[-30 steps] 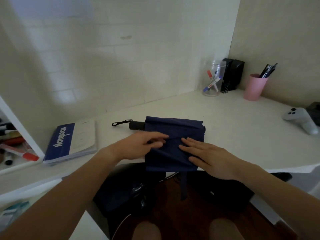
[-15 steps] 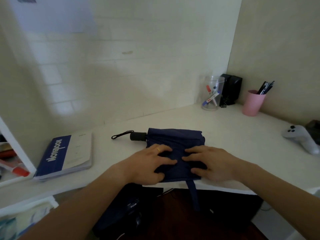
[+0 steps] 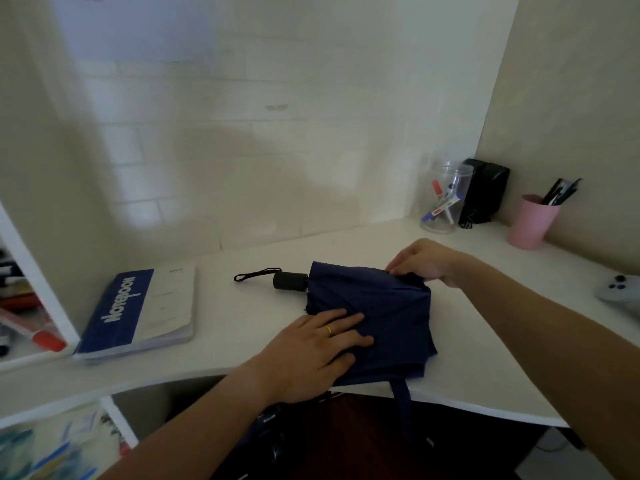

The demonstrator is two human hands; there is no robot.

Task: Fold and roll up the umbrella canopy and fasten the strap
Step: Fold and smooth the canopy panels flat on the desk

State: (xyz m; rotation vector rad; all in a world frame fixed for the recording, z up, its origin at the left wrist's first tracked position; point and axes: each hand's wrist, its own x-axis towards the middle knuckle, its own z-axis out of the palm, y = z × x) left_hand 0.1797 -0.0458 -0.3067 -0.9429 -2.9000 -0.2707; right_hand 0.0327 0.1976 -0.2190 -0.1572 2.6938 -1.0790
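Observation:
A collapsed navy umbrella lies on the white desk, its canopy (image 3: 391, 306) spread flat in loose folds. The black handle (image 3: 290, 281) with a wrist loop (image 3: 254, 274) points left. A navy strap (image 3: 401, 400) hangs over the desk's front edge. My left hand (image 3: 311, 351) lies flat, palm down, on the near left part of the canopy, pressing it. My right hand (image 3: 424, 259) pinches the fabric at the canopy's far right corner.
A blue and white notebook (image 3: 138, 310) lies to the left. At the back right stand a clear jar of markers (image 3: 445, 199), a black speaker (image 3: 485, 192) and a pink pen cup (image 3: 531, 221). A grey controller (image 3: 620, 294) sits at the right edge.
My right hand has left the near part of the canopy and moved to its far right corner, pinching the cloth. My left hand stays pressed on the near left.

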